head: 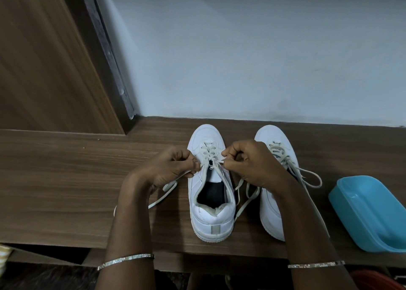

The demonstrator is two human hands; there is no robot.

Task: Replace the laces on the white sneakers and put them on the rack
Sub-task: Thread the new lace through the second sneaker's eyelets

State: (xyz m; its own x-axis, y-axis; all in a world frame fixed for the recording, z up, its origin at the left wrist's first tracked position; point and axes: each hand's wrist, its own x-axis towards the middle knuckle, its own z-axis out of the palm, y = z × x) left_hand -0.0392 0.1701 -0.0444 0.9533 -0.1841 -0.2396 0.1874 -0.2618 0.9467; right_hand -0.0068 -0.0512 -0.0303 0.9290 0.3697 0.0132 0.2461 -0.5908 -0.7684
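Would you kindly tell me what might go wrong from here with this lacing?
1. The left hand and right hand both pinch the lace, so nothing steadies the sneaker, whose heel sits near the front edge of the ledge; a hard tug might slide it off.
2. The loose lace tail lies beside slack loops of the other sneaker; they may tangle.

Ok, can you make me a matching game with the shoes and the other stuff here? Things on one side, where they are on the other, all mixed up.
Things:
1. left sneaker
2. right sneaker
3. blue tub
4. silver bangle

Places:
a. far right of the wooden shelf
b. round a wrist
c. between the left hand and right hand, which pinch its lace
d. partly behind the right forearm

Pairs: 1-c, 2-d, 3-a, 4-b.
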